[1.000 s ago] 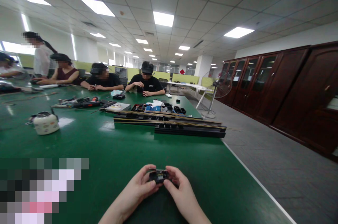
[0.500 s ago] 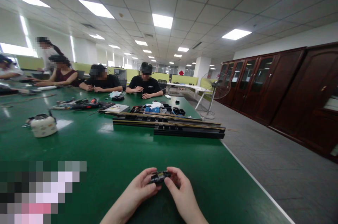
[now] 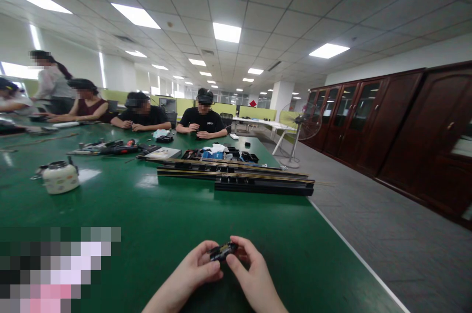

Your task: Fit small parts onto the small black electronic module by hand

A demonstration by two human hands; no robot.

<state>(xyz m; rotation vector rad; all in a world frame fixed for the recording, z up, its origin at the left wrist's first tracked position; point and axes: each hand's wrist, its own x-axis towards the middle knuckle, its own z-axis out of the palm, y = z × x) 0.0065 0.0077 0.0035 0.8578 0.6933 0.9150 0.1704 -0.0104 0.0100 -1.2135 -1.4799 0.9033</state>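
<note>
Between my two hands is a small black part [image 3: 222, 251] with a yellowish strip along its top; its exact kind is too small to tell. My left hand [image 3: 199, 265] grips its left end, thumb in front and fingers behind. On the right end, my right hand [image 3: 248, 264] closes with the thumb on the near face and the index finger on the far edge. The part is held above the green tabletop [image 3: 155, 219], tilted up toward the right. Its underside is hidden by my fingers.
Black rails with thin brass-coloured rods [image 3: 236, 177] lie across the table ahead. Behind them sits a tray of blue and black items [image 3: 217, 153]. A cream pot [image 3: 61, 177] stands at left, near scattered tools [image 3: 106, 147]. Several people sit opposite; a fan [image 3: 300, 123] stands beyond the edge.
The black part has tilted, its right end now higher, and my hands have shifted slightly with it. At far left, a standing person has moved left.
</note>
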